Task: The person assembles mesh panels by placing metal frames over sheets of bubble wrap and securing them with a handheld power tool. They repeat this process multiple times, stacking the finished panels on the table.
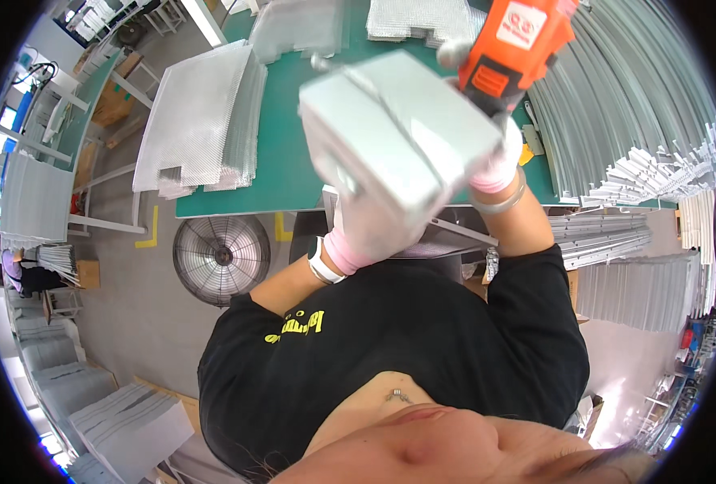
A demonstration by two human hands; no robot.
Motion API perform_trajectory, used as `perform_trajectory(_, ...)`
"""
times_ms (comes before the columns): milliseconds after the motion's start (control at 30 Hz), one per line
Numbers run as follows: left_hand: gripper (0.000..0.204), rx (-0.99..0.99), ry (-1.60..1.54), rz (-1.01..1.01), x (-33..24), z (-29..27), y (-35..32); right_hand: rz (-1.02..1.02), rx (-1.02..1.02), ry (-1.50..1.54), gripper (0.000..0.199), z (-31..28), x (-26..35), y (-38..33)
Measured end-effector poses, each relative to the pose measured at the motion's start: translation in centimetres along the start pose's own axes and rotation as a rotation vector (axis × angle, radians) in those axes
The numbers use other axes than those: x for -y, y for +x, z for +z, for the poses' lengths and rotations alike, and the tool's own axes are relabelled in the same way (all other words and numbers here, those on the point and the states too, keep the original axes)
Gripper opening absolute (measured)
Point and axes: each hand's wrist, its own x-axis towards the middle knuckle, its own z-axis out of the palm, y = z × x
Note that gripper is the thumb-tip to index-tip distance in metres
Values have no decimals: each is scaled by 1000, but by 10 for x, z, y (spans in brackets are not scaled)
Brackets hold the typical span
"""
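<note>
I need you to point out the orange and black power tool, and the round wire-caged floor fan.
Orange and black power tool [509,63]: head view, on its orange housing.
Round wire-caged floor fan [222,256]: head view, on its hub.

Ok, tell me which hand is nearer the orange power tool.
Right. The right hand is just below the orange power tool, partly hidden by the pale box; the left hand is farther, at the box's lower edge.

Head-worn fisheye looks down; left hand [370,230] and right hand [499,165] near
</note>
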Motion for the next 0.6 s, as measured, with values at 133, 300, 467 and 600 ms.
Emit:
perform_trajectory(133, 28, -135, 234, 112, -5, -18, 17, -214, -247, -358, 37, -9, 32, 30)
perform_trajectory(300, 28, -164, 319, 118, 5, -28, 23, -447, -158, -480, 23, 11, 99, 96)
perform_trajectory(467, 32, -153, 339, 104, 6, -79, 46, -715, -158, -1145, 69, 3, 151, 113)
perform_trajectory(600, 36, -187, 389, 170, -20, -118, 72, -727, -37, -1495, 59, -2, 176, 86)
